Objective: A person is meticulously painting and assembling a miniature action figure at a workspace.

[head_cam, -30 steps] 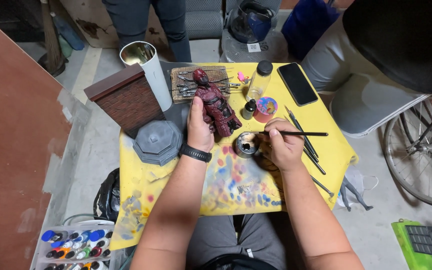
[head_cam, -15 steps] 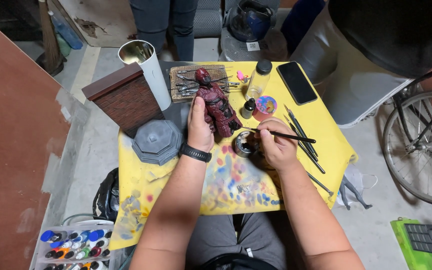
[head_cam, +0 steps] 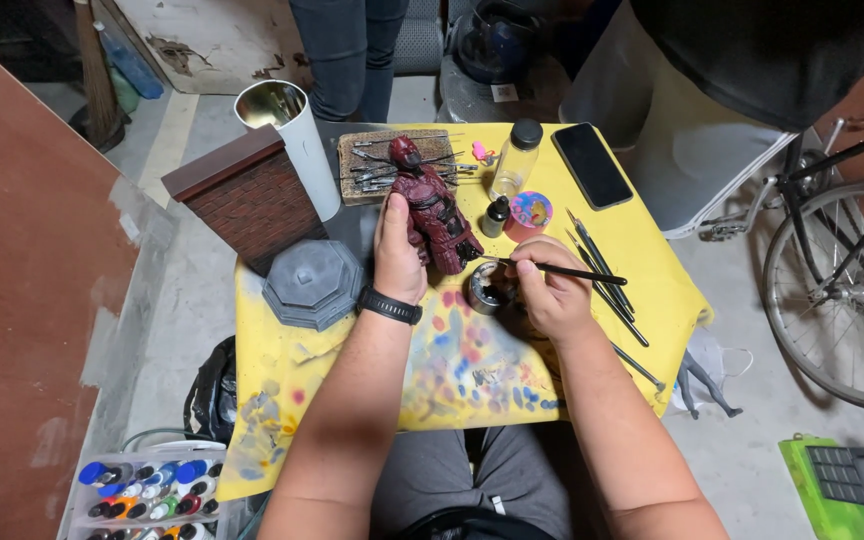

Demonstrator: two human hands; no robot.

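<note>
My left hand (head_cam: 398,252) grips a dark red figurine (head_cam: 434,210) and holds it tilted over a small yellow table (head_cam: 642,250). A black watch sits on that wrist. My right hand (head_cam: 550,290) pinches a thin black paintbrush (head_cam: 567,271), its tip pointing left toward the figurine's lower part. Just below the brush tip stands a small round tin of dark paint (head_cam: 487,288). A small dark dropper bottle (head_cam: 495,215) and a round multicoloured palette dish (head_cam: 530,211) stand right behind the hands.
A brick-wall model (head_cam: 247,195), grey octagonal base (head_cam: 313,283), white tube (head_cam: 292,140), clear bottle (head_cam: 515,158), black phone (head_cam: 592,165) and several spare brushes (head_cam: 607,275) lie on the table. Paint bottles (head_cam: 147,490) sit lower left, a bicycle wheel (head_cam: 842,290) right. A person's legs (head_cam: 347,50) stand behind.
My right hand has shifted slightly left, bringing the brush tip closer to the figurine. The left hand holds the figurine about where it was.
</note>
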